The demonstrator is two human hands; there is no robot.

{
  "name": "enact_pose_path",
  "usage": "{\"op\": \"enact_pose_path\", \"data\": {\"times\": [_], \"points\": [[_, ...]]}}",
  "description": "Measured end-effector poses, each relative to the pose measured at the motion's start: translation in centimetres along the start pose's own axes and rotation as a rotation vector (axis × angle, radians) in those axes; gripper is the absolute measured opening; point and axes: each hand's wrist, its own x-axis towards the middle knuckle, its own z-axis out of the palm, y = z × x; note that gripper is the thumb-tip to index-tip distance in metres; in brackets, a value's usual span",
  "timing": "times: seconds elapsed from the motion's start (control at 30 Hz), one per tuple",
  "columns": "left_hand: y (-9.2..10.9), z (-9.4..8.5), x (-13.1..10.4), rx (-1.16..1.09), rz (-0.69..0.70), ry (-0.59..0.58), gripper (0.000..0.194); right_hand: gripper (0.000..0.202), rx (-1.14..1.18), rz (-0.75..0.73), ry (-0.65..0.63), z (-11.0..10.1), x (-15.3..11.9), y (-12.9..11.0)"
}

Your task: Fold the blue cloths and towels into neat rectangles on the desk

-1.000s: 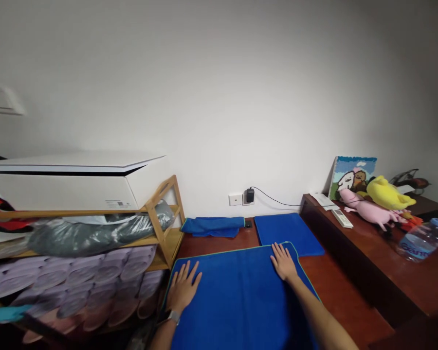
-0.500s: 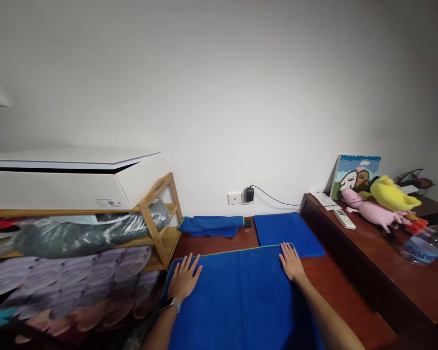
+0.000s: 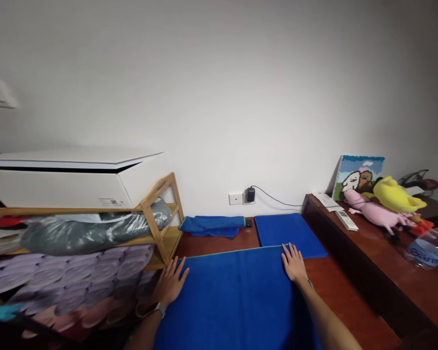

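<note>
A large blue cloth with a green edge lies spread on the red-brown table. My left hand, with a watch at the wrist, rests at the cloth's far left corner, fingers spread. Flat on the far right corner lies my right hand, its fingers apart. Behind, a folded blue cloth sits partly under the large one's far edge. Against the wall is a crumpled blue cloth.
On the left, a wooden rack bears a white box, a plastic-wrapped bundle and purple slippers. A raised desk at right holds a remote, plush toys and a bottle. A black plug is in the wall.
My left hand has shifted left, toward the cloth's corner. My right hand stays near the right corner, its fingers slightly more spread. The view has moved a little.
</note>
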Motion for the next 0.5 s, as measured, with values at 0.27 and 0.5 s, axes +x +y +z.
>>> {"op": "enact_pose_path", "data": {"times": [0.27, 0.5], "points": [[3.8, -2.2, -0.8, -0.025, 0.139, 0.195, 0.063, 0.062, 0.115, 0.044, -0.089, -2.1, 1.4, 0.7], [24.6, -0.4, -9.3, -0.373, 0.590, 0.004, 0.055, 0.059, 0.149, 0.223, -0.043, -4.7, 5.3, 2.7]]}}
